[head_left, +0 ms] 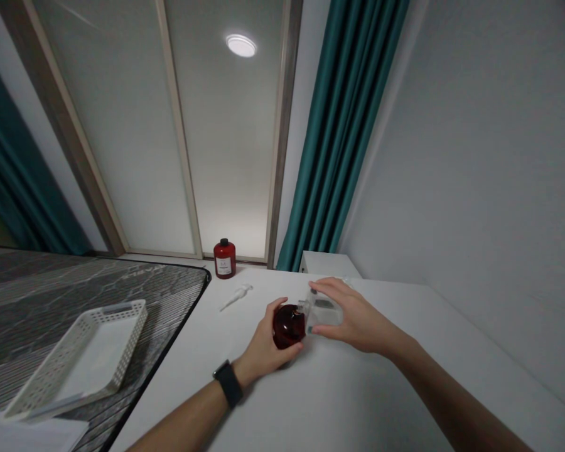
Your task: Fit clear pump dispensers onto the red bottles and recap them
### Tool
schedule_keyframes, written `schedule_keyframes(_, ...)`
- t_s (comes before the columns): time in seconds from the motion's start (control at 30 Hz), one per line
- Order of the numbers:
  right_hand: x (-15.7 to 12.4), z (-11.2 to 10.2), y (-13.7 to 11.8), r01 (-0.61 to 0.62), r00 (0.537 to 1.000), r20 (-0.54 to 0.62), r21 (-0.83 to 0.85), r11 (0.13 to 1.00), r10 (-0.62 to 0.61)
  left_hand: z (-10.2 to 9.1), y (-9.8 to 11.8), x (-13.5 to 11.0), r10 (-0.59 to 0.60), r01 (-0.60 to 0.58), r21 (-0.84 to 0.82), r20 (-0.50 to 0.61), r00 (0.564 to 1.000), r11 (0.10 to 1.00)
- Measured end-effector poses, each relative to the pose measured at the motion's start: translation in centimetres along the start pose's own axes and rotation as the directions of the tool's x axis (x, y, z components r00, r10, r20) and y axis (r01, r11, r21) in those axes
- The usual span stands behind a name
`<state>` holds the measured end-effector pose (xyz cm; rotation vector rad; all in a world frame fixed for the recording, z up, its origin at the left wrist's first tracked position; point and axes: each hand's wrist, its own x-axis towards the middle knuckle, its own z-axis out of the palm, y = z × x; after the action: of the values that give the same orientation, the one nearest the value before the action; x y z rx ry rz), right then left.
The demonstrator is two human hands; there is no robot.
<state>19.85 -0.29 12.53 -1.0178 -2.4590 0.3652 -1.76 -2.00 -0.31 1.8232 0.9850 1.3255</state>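
Observation:
My left hand (269, 344), with a dark watch on its wrist, wraps round a dark red, rounded bottle (288, 328) over the white table. In my right hand (351, 314) is a clear bottle (326, 314), gripped between thumb and fingers and tipped on its side. The clear bottle's narrow neck points left and meets the top of the red bottle; whether the two touch, I cannot tell. Beyond my left hand a white pump head (236, 296) with a thin tube lies on the table. Behind it stands a red bottle with a black cap (225, 258) and a white label.
The white table (273, 408) borders a mattress (169, 285) with grey patterned fabric on the left. On that lies a white perforated basket (130, 339), with papers (32, 433) near it. A white cabinet (332, 263), green curtain (339, 144) and wall stand beyond the table.

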Motion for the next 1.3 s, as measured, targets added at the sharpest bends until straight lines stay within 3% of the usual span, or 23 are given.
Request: schedule_keyframes(1.3,0.02,-0.15,-0.30,0.002,1.000,0.029,-0.011,1.000,-0.001,0.12,0.11,0.01,-0.011,0.011,-0.008,-0.007,1.000,1.000)
